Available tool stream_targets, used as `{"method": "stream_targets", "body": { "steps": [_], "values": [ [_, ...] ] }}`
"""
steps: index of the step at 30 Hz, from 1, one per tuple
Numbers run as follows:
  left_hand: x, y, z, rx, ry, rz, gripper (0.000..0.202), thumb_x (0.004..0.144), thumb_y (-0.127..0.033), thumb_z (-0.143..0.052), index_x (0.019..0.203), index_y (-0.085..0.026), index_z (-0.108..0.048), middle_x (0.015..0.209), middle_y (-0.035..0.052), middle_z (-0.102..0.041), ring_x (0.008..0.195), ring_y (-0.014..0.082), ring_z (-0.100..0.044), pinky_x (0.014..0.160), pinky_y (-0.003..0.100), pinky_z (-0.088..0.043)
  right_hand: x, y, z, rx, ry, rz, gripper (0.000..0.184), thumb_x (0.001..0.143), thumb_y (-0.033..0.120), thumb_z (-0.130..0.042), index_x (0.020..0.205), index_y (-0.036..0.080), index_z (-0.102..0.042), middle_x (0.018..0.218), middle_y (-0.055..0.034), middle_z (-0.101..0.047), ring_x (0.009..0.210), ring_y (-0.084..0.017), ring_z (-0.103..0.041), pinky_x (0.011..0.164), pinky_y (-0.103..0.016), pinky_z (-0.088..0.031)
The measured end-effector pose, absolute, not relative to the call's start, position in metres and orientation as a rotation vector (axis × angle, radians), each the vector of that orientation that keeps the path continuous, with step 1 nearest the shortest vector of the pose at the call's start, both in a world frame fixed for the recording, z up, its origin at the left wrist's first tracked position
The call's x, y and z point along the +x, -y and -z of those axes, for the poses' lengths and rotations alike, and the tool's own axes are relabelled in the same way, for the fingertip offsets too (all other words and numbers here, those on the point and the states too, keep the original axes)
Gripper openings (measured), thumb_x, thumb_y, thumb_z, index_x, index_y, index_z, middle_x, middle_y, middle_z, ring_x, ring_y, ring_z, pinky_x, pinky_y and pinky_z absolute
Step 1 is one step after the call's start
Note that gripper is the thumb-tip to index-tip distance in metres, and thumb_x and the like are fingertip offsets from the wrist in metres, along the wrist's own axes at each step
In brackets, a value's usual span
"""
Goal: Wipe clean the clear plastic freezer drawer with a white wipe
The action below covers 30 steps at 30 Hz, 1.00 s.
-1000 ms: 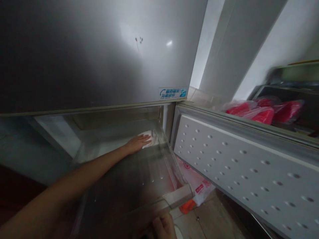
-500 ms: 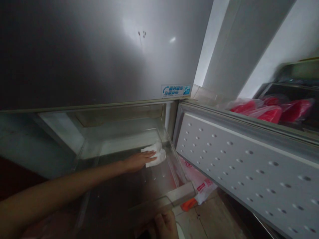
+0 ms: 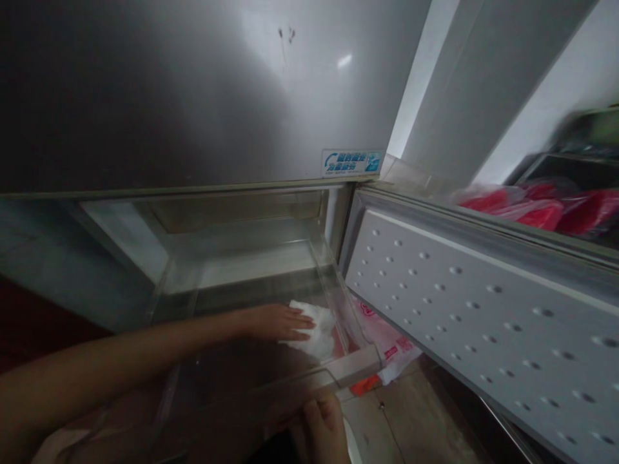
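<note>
My left hand (image 3: pixel 283 323) reaches in from the left over a clear plastic freezer drawer (image 3: pixel 329 380). Its fingers are stretched out and slightly apart, lying flat on a crumpled white paper towel (image 3: pixel 322 335), which rests against the drawer's bottom near its right side. At the lower edge of the view, my right hand (image 3: pixel 325 428) is closed at the drawer's front, its fingers curled and partly hidden. The drawer is pulled out of the fridge's lower compartment, and no contents show in it apart from the towel.
Above is the closed grey upper fridge door (image 3: pixel 217 96). The lower door (image 3: pixel 449 303) stands swung out to the right. A pink and white plastic bag (image 3: pixel 387 341) lies on the tiled floor (image 3: pixel 396 412) beneath it. Red items in clear plastic (image 3: pixel 536 209) sit beyond the door.
My left hand has slid the paper towel along the drawer's bottom towards its front. My right hand stays at the drawer's front. The view has shifted slightly.
</note>
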<state>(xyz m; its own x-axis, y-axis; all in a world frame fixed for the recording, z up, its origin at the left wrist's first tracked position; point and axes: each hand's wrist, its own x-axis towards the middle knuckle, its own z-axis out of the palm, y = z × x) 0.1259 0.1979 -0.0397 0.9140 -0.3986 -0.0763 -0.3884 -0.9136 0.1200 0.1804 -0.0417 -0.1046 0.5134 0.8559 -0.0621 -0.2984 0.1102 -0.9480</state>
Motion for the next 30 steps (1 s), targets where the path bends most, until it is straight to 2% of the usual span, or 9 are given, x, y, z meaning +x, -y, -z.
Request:
{"method": "stream_targets", "body": {
  "steps": [2,6,11,16,21,25,30],
  "values": [
    [0.131,-0.220,0.039,3.047,0.458,0.137,0.041,0.098,-0.012,-0.034,0.136,-0.015,-0.049,0.148,0.0117,-0.039,0.140,0.0184,-0.032,0.118,0.033,-0.023,0.181,0.042,0.101,-1.175,0.561,-0.967,0.037,0.079,0.054,-0.060,0.078,0.018,-0.070,0.065,-0.0057,-0.068,0.058,-0.020,-0.064,0.055,-0.030,-0.052],
    [0.139,-0.270,0.044,3.132,0.058,0.016,0.050,0.092,-0.005,-0.042,0.139,-0.021,-0.045,0.149,0.0062,-0.039,0.140,0.0172,-0.031,0.118,0.035,-0.022,0.184,0.043,0.093,-1.178,0.571,-1.004,0.037,0.077,0.054,-0.062,0.080,0.018,-0.071,0.063,-0.0049,-0.068,0.062,-0.020,-0.065,0.060,-0.031,-0.053],
    [0.153,-0.312,0.055,3.124,-0.318,-0.137,0.058,0.088,0.003,-0.036,0.140,-0.021,-0.043,0.151,0.0076,-0.037,0.139,0.0202,-0.033,0.115,0.039,-0.026,0.186,0.043,0.089,-1.175,0.586,-1.026,0.039,0.076,0.054,-0.064,0.079,0.017,-0.072,0.062,-0.0042,-0.068,0.056,-0.018,-0.062,0.058,-0.029,-0.052],
    [0.164,-0.312,0.053,3.060,-0.487,-0.195,0.065,0.081,0.009,-0.031,0.140,-0.017,-0.044,0.152,0.0095,-0.034,0.139,0.0216,-0.033,0.111,0.038,-0.031,0.187,0.044,0.085,-1.264,0.605,-0.909,0.034,0.074,0.051,-0.065,0.074,0.018,-0.073,0.065,-0.0056,-0.070,0.065,-0.022,-0.066,0.059,-0.030,-0.052],
    [0.159,-0.292,0.047,3.027,-0.477,-0.141,0.066,0.080,0.008,-0.033,0.140,-0.018,-0.045,0.150,0.0108,-0.037,0.137,0.0212,-0.037,0.109,0.039,-0.037,0.189,0.046,0.083,-1.311,0.624,-0.897,0.032,0.074,0.048,-0.065,0.072,0.018,-0.073,0.066,-0.0060,-0.069,0.069,-0.023,-0.066,0.059,-0.030,-0.052],
    [0.148,-0.267,0.048,3.036,-0.317,-0.038,0.067,0.080,0.009,-0.034,0.141,-0.018,-0.044,0.150,0.0103,-0.036,0.138,0.0202,-0.036,0.111,0.036,-0.034,0.189,0.045,0.086,-1.287,0.583,-0.927,0.033,0.073,0.050,-0.067,0.072,0.018,-0.073,0.067,-0.0066,-0.070,0.067,-0.022,-0.067,0.056,-0.028,-0.052],
    [0.130,-0.217,0.050,3.027,0.047,0.143,0.064,0.080,0.005,-0.044,0.140,-0.018,-0.045,0.149,0.0104,-0.039,0.138,0.0222,-0.035,0.111,0.033,-0.036,0.180,0.042,0.094,-1.184,0.492,-0.992,0.041,0.071,0.058,-0.065,0.074,0.018,-0.070,0.057,-0.0038,-0.067,0.053,-0.020,-0.064,0.053,-0.030,-0.053]
  ]
}}
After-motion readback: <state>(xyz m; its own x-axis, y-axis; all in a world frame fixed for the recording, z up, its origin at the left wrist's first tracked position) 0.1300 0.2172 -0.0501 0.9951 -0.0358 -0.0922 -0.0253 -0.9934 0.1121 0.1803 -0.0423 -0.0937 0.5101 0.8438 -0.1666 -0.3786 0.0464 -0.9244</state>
